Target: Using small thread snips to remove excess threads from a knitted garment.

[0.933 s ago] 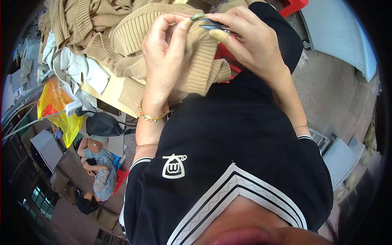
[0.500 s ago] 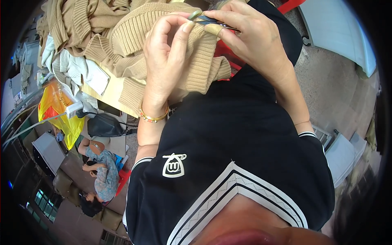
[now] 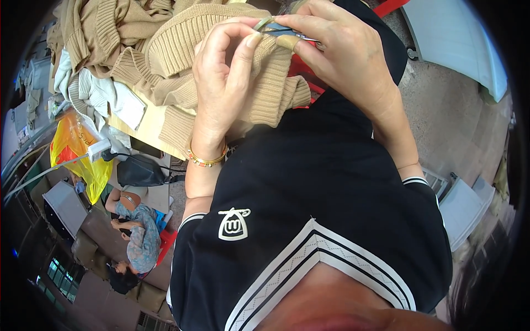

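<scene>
A tan ribbed knit sweater (image 3: 190, 41) lies bunched on the table in front of me. My left hand (image 3: 226, 71) pinches at its upper edge, thumb and forefinger close together; a greenish band or cover (image 3: 263, 23) shows at the forefinger's tip. Small dark thread snips (image 3: 280, 31) sit in my right hand (image 3: 345, 49), their tip pointing left and nearly touching the left fingertips. The right thumb wears a tan cover (image 3: 287, 42). What exactly lies between the left fingertips is too small to make out.
More brown knitwear (image 3: 105, 33) and white knit pieces (image 3: 96, 94) pile at the left of the wooden table (image 3: 157, 129). A yellow plastic bag (image 3: 96, 171) and a black bag (image 3: 141, 170) sit lower left. Another person (image 3: 141, 237) is seated beyond. A pale panel (image 3: 458, 44) stands at right.
The snips have turned slightly in my right hand, showing more of their metal side. My left hand keeps its pinch in almost the same place.
</scene>
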The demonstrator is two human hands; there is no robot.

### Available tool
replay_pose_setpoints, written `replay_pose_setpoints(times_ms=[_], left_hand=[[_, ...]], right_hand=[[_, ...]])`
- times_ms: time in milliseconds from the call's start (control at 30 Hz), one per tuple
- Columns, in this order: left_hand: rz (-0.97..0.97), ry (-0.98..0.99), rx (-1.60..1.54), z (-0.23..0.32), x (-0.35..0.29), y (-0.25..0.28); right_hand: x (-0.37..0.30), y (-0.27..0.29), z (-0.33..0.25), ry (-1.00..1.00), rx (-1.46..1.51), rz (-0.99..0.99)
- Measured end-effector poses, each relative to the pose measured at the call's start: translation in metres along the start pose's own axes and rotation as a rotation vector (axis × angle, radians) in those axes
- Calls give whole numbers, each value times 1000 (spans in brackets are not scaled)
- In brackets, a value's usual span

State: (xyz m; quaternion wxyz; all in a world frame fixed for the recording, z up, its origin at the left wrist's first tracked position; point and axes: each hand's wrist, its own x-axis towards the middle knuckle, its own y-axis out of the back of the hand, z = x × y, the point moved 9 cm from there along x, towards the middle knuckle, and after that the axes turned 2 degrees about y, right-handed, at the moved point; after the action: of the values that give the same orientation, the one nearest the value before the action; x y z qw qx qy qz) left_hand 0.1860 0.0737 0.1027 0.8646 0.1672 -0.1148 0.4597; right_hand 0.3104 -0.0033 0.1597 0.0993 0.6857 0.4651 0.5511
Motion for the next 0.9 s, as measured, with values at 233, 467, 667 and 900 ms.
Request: replay_pose_setpoints(times_ms=[233, 467, 667, 900], left_hand=[[-22, -72, 135, 4, 1, -1], [-20, -7, 56, 0, 0, 2], [-20, 99, -62, -10, -1, 10], [3, 123, -126, -11, -3, 5]], right_hand=[[-12, 9, -8, 229, 25, 280], [-14, 4, -3, 246, 89, 346], [-15, 0, 2, 269, 233, 432], [-17, 0, -1, 268, 224, 482]])
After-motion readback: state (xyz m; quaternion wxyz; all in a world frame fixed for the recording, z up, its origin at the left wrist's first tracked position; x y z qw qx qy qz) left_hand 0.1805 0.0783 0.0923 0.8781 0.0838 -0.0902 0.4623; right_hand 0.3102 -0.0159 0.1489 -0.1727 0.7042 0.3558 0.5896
